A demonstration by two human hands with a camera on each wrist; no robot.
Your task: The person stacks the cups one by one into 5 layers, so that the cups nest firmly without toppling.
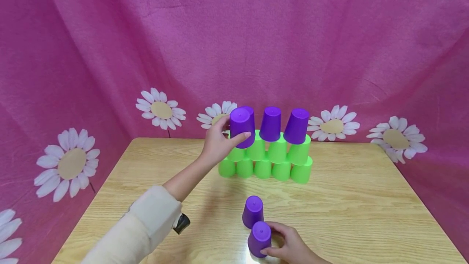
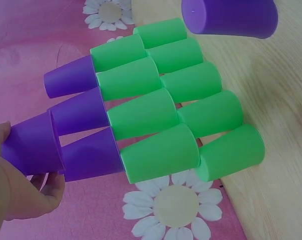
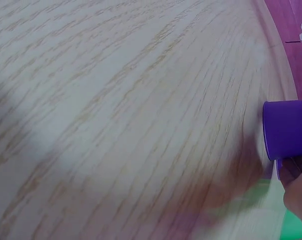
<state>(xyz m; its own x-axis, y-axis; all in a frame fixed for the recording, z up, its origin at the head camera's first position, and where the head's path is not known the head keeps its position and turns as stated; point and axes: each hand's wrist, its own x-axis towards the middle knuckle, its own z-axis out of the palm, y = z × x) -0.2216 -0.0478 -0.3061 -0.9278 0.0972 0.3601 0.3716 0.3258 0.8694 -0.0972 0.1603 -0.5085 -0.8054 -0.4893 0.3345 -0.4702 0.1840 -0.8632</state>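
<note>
My left hand point(image 1: 217, 141) grips an upside-down purple cup point(image 1: 239, 120) between thumb and fingers, raised by the left end of a cup stack. Three purple cups point(image 1: 271, 124) stand mouth-down along the top of that stack; in the head view the held cup partly covers the leftmost. Beneath them are two rows of upside-down green cups point(image 1: 277, 151). Near the front of the table, my right hand point(image 1: 291, 244) holds another purple cup point(image 1: 259, 239), mouth-down, from its right side. Just behind it stands one more purple cup point(image 1: 253, 212). The right wrist view shows the right hand's cup point(image 3: 287, 129) at its edge.
The stack stands on a wooden table point(image 1: 348, 199) toward its back edge. A pink cloth point(image 1: 234, 44) with white daisies hangs behind and at the sides. A black object point(image 1: 181, 223) sits at the left sleeve's cuff.
</note>
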